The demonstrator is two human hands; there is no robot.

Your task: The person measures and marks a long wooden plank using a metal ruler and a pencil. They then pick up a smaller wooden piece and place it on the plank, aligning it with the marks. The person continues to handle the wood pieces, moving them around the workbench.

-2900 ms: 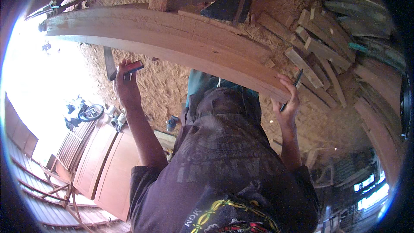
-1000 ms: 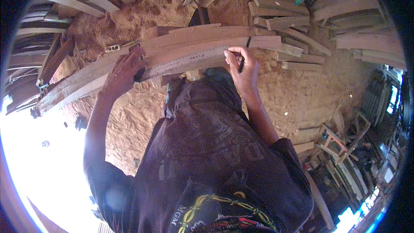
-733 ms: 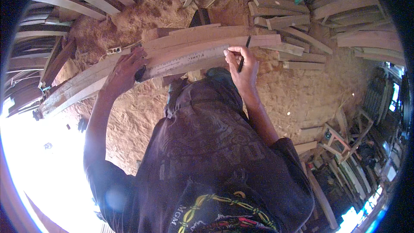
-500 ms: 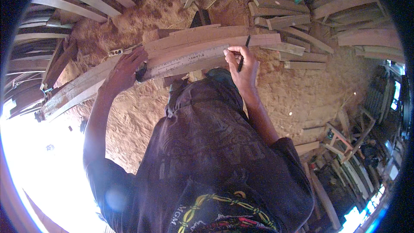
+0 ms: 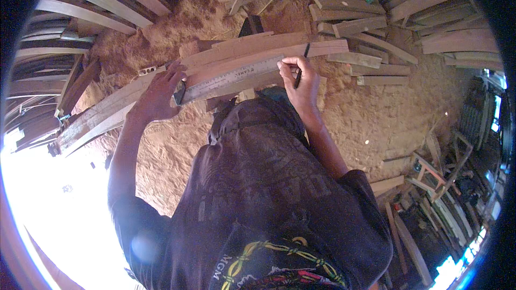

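Observation:
A long timber plank (image 5: pixel 215 70) lies across in front of me, built of pale brown boards side by side. On it rests the metal blade of a try square (image 5: pixel 234 79), its dark stock at the left end. My left hand (image 5: pixel 157 95) is closed around that stock, with fingers over the plank's top. Between the fingers of my right hand (image 5: pixel 302 83) is a slim black pen (image 5: pixel 307 51), held slanting. The thumb and forefinger meet at the blade's right end; whether they touch it is hard to tell.
Beyond the plank, stacked boards (image 5: pixel 352 5) lie at the far right, and more long timbers (image 5: pixel 91 0) fill the far left. A wooden frame (image 5: pixel 427 174) stands at the right among offcuts. Sawdust (image 5: pixel 371 113) covers the ground. Bright light floods the lower left.
My left hand has shifted slightly at the try square, showing more of its dark stock. The right hand keeps nearly the same place, and the whole view has moved a little.

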